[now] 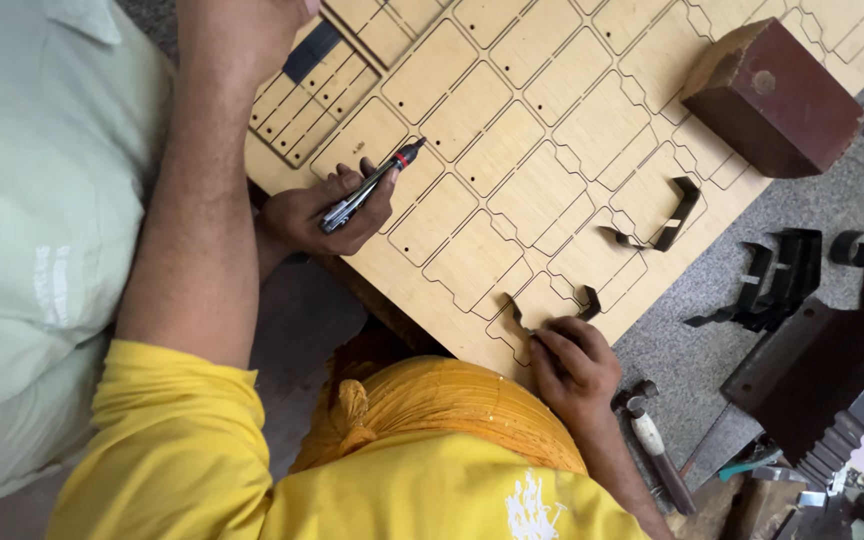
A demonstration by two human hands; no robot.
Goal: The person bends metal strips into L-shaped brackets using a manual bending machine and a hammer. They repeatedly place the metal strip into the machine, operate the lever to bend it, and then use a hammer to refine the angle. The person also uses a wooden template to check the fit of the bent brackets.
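Overhead | right hand (574,362) pinches thin, stiff metal strip (552,312) into plywood board (512,150) | left hand (327,212) grips pen (372,184) | strip likely light, sharp-edged; best held by flat sides.

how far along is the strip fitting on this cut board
Early. One bent strip sits on the plywood board. The right hand presses another strip at the board's near edge; the left hand holds a marker. Most cut lines look unfilled, and more strips lie beside the board.
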